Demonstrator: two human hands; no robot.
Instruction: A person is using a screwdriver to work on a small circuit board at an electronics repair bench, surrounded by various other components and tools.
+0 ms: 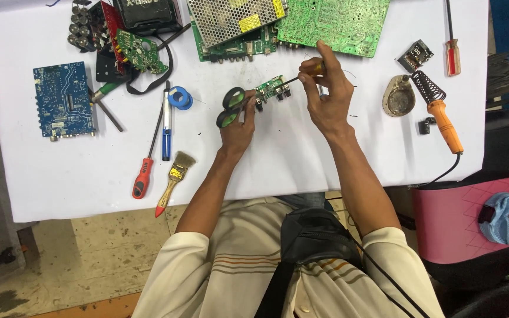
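Note:
My left hand (pixel 240 123) grips a pair of green-handled pliers (pixel 231 106) that clamp a small green circuit board (pixel 271 89) above the white table. A thin screwdriver (pixel 305 74) is gripped in my right hand (pixel 327 97), its tip pointing left onto the small board. Both hands meet over the middle of the table (pixel 60 176).
A blue circuit board (pixel 63 100) lies at left, with a red-handled screwdriver (pixel 143 171), blue desoldering pump (pixel 166 126), brush (pixel 175 176) and blue solder reel (pixel 180 98) nearby. Large green boards (pixel 331 23) sit at the back. An orange soldering iron (pixel 443 121) and its stand (pixel 399 97) are right.

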